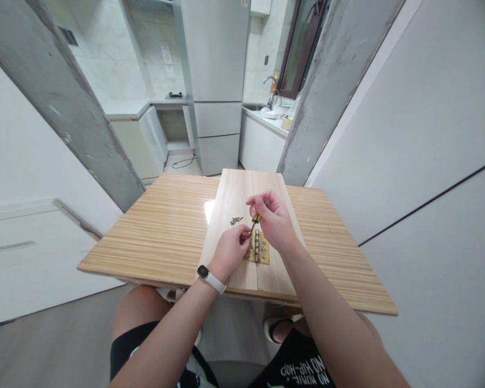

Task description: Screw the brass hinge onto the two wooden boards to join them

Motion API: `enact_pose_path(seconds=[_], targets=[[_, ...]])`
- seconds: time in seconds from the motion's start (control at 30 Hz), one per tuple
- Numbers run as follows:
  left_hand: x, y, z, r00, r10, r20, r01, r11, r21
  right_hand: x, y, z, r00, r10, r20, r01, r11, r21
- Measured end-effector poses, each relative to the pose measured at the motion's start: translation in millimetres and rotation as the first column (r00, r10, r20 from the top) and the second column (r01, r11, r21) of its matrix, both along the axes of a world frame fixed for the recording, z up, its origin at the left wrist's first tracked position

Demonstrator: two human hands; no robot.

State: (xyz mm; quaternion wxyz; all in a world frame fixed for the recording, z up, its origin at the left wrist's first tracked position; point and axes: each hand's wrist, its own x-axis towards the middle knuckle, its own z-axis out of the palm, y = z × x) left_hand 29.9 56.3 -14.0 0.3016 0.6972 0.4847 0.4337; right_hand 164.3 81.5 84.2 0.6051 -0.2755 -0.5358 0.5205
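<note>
Head view, mid-frame: the right hand (272,218) curls closed round a yellow-handled screwdriver (255,221) angled down at a brass hinge (258,249) on two pale boards (234,199), while the left hand (230,249) pinches narrowly at its tip, loose screws (236,220) just left.

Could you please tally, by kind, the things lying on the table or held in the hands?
Wooden boards: 2
Brass hinge: 1
Screwdriver, held by the right hand: 1
Pile of loose screws, too small to count singly: 1
Total: 5
</note>
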Motion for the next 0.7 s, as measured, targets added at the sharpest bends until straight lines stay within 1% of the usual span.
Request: enact_pose_path(seconds=[0.07,0.23,0.3,0.47,0.53,0.63,0.7], targets=[[0,0,-0.1,1.000,0.001,-0.001,-0.001,1.000,0.000,1,-1,1.9,1.000,0.024,0.009,-0.024,1.000,-0.001],[0,-1,0.6,1.000,0.001,-0.006,-0.001,1.000,-0.006,2,1,3.0,1.000,0.017,-0.007,-0.017,0.999,-0.035],[0,-1,0.8,1.000,-0.001,-0.006,0.001,1.000,-0.007,2,3,0.9,1.000,0.001,-0.024,-0.002,0.999,-0.039],[-1,-1,0.5,1.000,-0.002,-0.008,0.002,1.000,-0.009,1,9,-6.3,0.996,-0.086,-0.011,0.085,0.994,-0.065],[-1,0,0.1,1.000,-0.001,-0.011,0.001,1.000,-0.008,0,11,-7.8,0.993,-0.109,-0.043,0.105,0.991,-0.083],[-1,0,-0.3,1.000,-0.003,-0.014,0.003,1.000,-0.009,-2,13,-8.3,0.990,-0.122,-0.076,0.116,0.991,-0.071],[0,1,-0.4,1.000,0.000,-0.016,0.000,1.000,-0.010,-3,12,-7.8,0.993,-0.103,-0.064,0.100,0.994,-0.041]])
